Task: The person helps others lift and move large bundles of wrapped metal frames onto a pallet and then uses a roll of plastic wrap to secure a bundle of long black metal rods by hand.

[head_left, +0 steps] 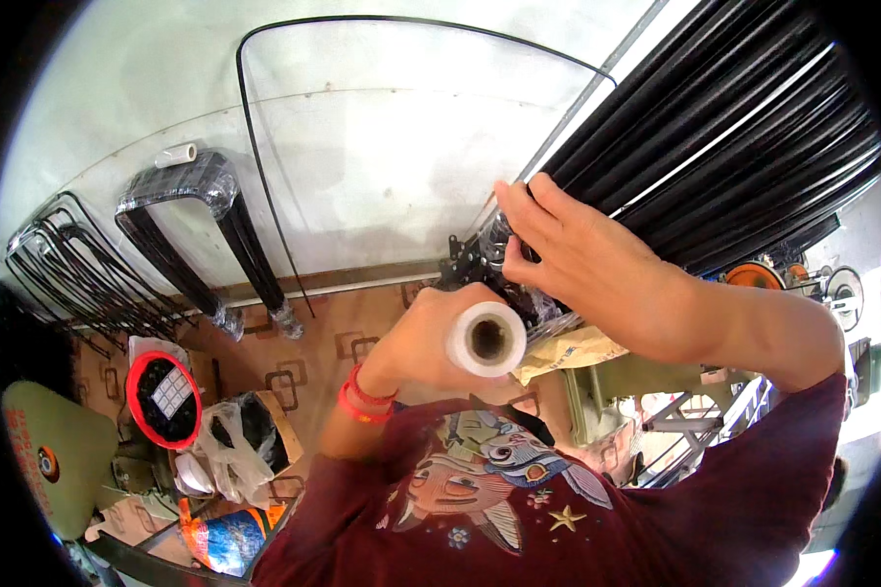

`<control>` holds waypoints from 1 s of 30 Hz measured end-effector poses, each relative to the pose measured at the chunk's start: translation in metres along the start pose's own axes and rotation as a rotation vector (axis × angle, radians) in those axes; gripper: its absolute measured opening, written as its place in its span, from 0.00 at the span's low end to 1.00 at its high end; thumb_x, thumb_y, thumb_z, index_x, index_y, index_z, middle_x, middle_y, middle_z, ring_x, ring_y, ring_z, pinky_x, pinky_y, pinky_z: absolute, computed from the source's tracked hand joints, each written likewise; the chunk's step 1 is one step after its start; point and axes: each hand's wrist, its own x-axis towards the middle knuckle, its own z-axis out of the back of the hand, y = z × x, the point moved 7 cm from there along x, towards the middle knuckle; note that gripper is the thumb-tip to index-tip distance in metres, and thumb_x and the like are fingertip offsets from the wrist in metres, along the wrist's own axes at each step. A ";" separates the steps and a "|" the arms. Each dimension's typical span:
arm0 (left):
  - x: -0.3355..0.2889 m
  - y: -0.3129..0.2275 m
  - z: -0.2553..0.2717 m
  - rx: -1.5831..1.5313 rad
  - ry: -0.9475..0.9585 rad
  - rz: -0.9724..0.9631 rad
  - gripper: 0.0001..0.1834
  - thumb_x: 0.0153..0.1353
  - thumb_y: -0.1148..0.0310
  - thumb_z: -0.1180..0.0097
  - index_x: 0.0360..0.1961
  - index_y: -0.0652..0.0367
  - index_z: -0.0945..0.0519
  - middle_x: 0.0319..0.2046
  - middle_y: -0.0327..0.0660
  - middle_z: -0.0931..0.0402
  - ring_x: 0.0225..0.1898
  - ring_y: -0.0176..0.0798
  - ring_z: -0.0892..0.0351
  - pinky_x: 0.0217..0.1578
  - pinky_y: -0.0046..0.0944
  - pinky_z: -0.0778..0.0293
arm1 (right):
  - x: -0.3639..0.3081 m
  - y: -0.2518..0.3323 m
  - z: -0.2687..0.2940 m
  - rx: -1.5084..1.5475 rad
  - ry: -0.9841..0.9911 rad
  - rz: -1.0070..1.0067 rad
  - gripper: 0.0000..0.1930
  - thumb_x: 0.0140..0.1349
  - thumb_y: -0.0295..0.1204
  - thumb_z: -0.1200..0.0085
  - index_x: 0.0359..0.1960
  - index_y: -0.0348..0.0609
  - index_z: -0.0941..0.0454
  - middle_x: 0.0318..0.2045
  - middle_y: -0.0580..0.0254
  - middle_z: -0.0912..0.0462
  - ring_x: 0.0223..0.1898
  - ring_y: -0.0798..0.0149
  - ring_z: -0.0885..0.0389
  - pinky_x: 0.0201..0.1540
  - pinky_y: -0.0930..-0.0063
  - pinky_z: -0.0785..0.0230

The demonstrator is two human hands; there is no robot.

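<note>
My left hand (pixel 433 338) is closed around a roll of clear stretch film (pixel 507 342), whose round end with its hollow core faces up. Just above it, my right hand (pixel 582 240) curves its fingers and thumb around the film-wrapped lower end (pixel 495 238) of a bundle of long black tubes (pixel 715 127). The bundle slants from the middle of the view to the upper right. Loose clear film and small black parts (pixel 457 266) show between the two hands. Part of the wrapped end lies hidden behind my fingers.
Bent black tubes (pixel 88 259) and a wrapped bundle (pixel 181 181) topped by another film roll (pixel 176 156) lean on the white wall. One long bent tube (pixel 255 147) arches above. Below left stand a red-rimmed tub (pixel 133 399), a plastic bag (pixel 233 460) and a green machine (pixel 64 455).
</note>
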 end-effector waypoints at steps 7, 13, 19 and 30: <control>-0.038 -0.002 0.045 0.255 -0.581 -0.095 0.41 0.26 0.48 0.28 0.38 0.67 0.30 0.26 0.43 0.24 0.25 0.34 0.24 0.29 0.31 0.28 | -0.011 -0.002 0.016 0.211 -0.234 -0.072 0.16 0.50 0.34 0.53 0.41 0.45 0.33 0.44 0.52 0.31 0.54 0.54 0.41 0.57 0.58 0.54; 0.012 0.018 0.076 0.403 -0.546 0.003 0.39 0.29 0.50 0.30 0.40 0.64 0.31 0.24 0.45 0.24 0.26 0.37 0.22 0.26 0.34 0.29 | -0.019 0.013 0.018 0.210 -0.292 -0.066 0.14 0.50 0.33 0.55 0.38 0.42 0.31 0.42 0.51 0.29 0.51 0.54 0.37 0.56 0.60 0.53; 0.122 0.100 0.021 0.486 -0.123 -0.134 0.31 0.44 0.67 0.40 0.50 0.66 0.34 0.29 0.51 0.26 0.30 0.38 0.28 0.36 0.38 0.32 | -0.020 0.019 0.021 0.101 -0.123 -0.117 0.14 0.48 0.31 0.54 0.37 0.41 0.27 0.39 0.49 0.27 0.46 0.54 0.33 0.53 0.65 0.49; 0.155 0.110 -0.020 -0.221 0.217 0.100 0.27 0.50 0.72 0.44 0.53 0.66 0.35 0.49 0.42 0.31 0.50 0.32 0.37 0.52 0.33 0.41 | -0.123 0.036 -0.146 1.622 -1.080 -1.809 0.08 0.57 0.27 0.52 0.35 0.37 0.27 0.26 0.64 0.26 0.30 0.69 0.27 0.35 0.76 0.33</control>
